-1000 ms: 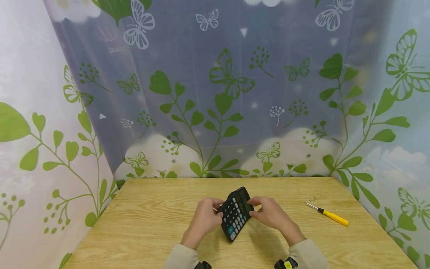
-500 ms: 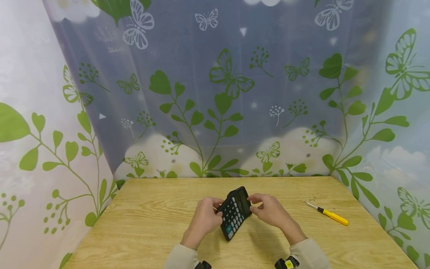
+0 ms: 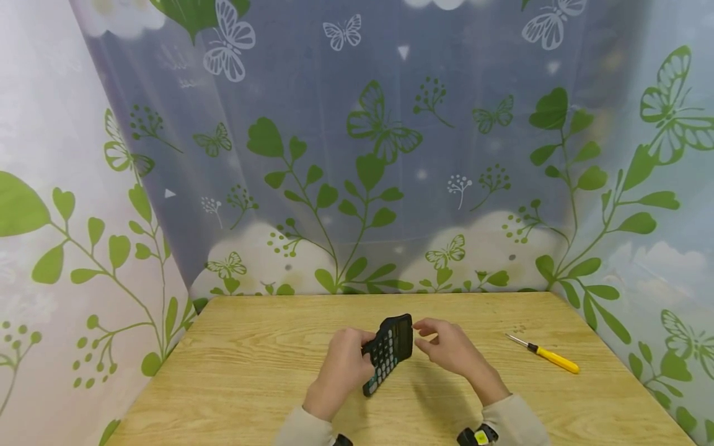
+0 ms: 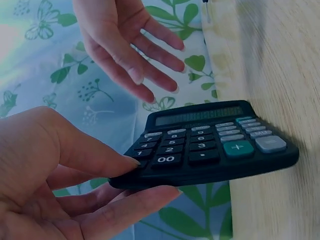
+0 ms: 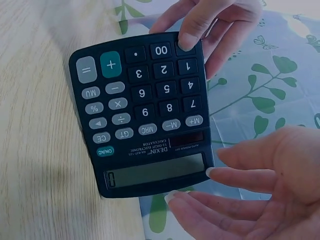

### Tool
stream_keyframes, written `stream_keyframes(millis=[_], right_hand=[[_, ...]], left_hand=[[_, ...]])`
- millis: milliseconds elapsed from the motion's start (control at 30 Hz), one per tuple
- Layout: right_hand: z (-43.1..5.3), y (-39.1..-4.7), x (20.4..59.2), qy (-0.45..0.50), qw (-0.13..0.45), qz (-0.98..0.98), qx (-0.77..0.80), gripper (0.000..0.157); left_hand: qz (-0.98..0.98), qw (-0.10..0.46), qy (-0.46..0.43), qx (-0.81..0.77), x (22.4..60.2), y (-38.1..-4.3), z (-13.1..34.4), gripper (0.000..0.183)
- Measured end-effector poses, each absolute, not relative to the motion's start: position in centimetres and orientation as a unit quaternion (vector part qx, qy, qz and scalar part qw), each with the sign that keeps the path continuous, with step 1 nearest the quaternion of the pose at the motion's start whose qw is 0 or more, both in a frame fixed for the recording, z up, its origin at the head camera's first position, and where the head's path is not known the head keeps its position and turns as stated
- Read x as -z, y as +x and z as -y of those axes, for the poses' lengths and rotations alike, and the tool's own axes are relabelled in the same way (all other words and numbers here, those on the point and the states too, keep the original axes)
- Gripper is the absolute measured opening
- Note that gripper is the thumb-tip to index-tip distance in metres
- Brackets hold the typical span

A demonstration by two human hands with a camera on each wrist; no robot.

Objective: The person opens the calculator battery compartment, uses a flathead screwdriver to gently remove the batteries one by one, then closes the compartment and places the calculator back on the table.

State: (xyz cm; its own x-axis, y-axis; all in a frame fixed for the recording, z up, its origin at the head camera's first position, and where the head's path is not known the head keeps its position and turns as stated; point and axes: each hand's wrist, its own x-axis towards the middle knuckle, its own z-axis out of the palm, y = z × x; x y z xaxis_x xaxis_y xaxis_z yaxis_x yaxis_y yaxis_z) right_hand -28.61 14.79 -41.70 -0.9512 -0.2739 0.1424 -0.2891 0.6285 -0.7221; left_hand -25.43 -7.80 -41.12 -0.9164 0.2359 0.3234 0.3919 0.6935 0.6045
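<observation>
Black plastic calculator, tilted over the middle of the wood-grain table; contact with tabletop cannot be told. Pinched near one corner by left hand, thumb over the corner key beside 00, fingers behind the casing. Right hand just beside the display end, fingers spread loosely; touch against casing cannot be told. Display reading 0 in right-wrist view. Yellow-handled screwdriver lying farther right, well apart from calculator. Leaf-and-butterfly curtain behind.
</observation>
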Motion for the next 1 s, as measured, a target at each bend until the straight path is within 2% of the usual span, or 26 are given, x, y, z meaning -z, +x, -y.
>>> stream_keyframes(millis=[267, 400, 633, 1000], right_hand=[[-14.7, -28.6, 41.7, 0.14, 0.021, 0.902, -0.409, 0.032], [-14.7, -28.7, 41.7, 0.127, 0.029, 0.901, -0.414, 0.031], [-15.0, -28.6, 41.4, 0.123, 0.032, 0.9, -0.416, 0.04], [-15.3, -28.8, 41.6, 0.124, 0.05, 0.911, -0.389, 0.032]], left_hand=[[0.923, 0.083, -0.189, 0.324, 40.7, -24.7, 6.7, 0.041], [0.929, 0.094, -0.193, 0.303, 40.6, -24.5, 6.3, 0.039], [0.933, 0.134, -0.209, 0.261, 40.7, -24.2, 5.9, 0.039], [0.935, 0.161, -0.238, 0.209, 40.6, -23.7, 5.4, 0.04]])
